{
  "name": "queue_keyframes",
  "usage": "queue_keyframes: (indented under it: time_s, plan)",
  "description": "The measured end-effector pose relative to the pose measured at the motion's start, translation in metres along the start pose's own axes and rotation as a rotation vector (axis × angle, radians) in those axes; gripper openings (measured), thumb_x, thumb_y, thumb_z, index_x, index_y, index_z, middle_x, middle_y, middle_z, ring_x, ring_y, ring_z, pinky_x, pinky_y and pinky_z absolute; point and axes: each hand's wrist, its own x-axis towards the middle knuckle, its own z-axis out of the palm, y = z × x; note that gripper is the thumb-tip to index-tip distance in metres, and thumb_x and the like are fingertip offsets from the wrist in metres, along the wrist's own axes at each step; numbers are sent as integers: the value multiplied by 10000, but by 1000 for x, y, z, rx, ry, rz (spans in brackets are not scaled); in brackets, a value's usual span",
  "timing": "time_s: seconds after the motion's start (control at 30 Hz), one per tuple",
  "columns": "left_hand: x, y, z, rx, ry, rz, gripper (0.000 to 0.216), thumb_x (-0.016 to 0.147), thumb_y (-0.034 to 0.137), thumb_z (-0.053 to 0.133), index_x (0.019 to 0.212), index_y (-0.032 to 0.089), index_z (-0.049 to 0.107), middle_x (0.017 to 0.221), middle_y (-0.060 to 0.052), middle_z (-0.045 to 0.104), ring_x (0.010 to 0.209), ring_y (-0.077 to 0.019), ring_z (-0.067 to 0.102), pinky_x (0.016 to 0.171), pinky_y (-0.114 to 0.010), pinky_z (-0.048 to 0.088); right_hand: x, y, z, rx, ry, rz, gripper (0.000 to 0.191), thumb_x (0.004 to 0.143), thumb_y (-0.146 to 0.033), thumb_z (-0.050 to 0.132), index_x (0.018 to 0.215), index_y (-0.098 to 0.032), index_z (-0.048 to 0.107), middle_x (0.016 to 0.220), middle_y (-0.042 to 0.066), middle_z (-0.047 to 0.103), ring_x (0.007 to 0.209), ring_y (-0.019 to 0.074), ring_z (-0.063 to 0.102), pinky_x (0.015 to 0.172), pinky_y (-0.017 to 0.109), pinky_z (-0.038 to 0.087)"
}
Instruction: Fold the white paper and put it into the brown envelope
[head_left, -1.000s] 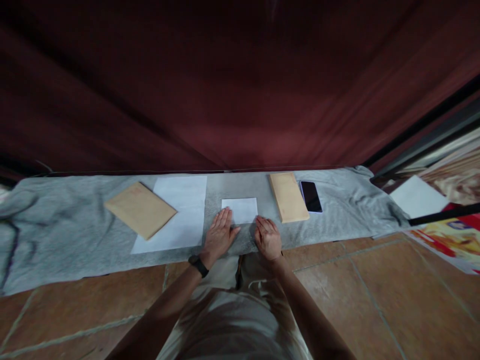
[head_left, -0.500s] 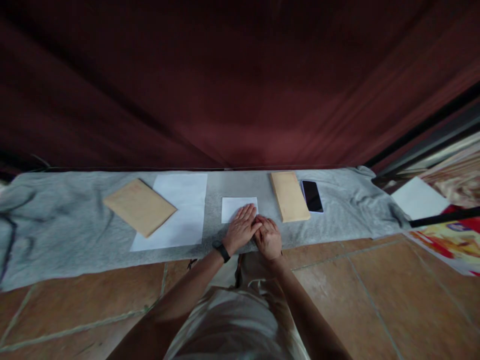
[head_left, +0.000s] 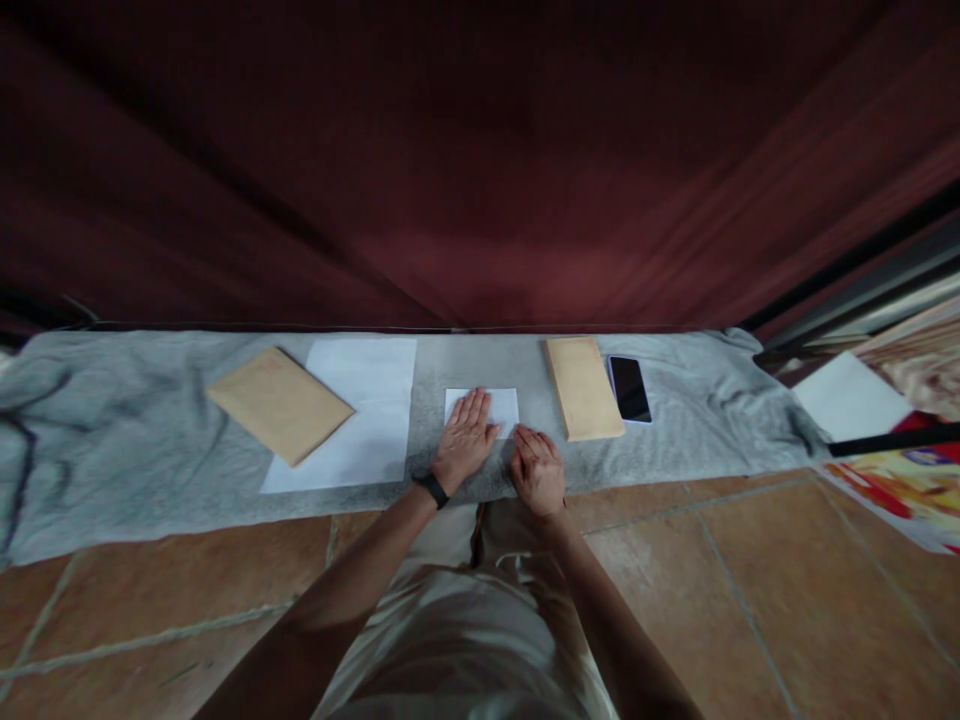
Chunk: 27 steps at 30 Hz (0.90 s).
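A small folded white paper lies on the grey cloth in front of me. My left hand, with a black band on the wrist, lies flat on the paper's left part, fingers stretched out. My right hand rests flat on the cloth at the paper's near right corner, fingers apart and holding nothing. A tan envelope lies just right of the paper.
A second tan envelope lies partly over a large white sheet on the left. A dark phone sits beside the right envelope. A dark red curtain hangs behind. Brown floor tiles and another white sheet are at right.
My left hand slid from the paper's left edge across it to the right, then back to the paper's left half. My right hand stayed near the corner.
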Motion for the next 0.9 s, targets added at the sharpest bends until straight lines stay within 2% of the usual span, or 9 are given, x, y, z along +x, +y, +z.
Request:
queue_keyframes:
  time_s: [0.37, 0.6, 0.9]
  plan:
    - [-3, 3, -6, 35, -9, -103, 662, 1043, 435, 345, 1573, 40, 346, 1640, -199, 348, 1560, -294, 260, 1292, -517, 120, 1, -1, -1, -2, 18, -9, 432, 1014, -203, 425, 1412, -159, 588, 1411, 128, 643, 1333, 246, 571, 1191, 470, 384]
    - [-5, 1, -11, 59, -47, -121, 652, 1044, 412, 336, 1578, 39, 339, 1652, -182, 324, 1573, -292, 218, 1292, -533, 67, 0, 1, 1, -6, 60, -50, 417, 1013, -193, 446, 1404, -156, 585, 1391, 134, 654, 1315, 250, 581, 1162, 482, 414]
    - [-9, -1, -17, 54, -66, -159, 653, 1039, 419, 350, 1581, 55, 353, 1653, -162, 327, 1566, -325, 230, 1285, -555, 57, 0, 1, 0, 0, 67, -56, 417, 1011, -179, 438, 1401, -159, 585, 1380, 139, 657, 1311, 250, 581, 1157, 480, 419]
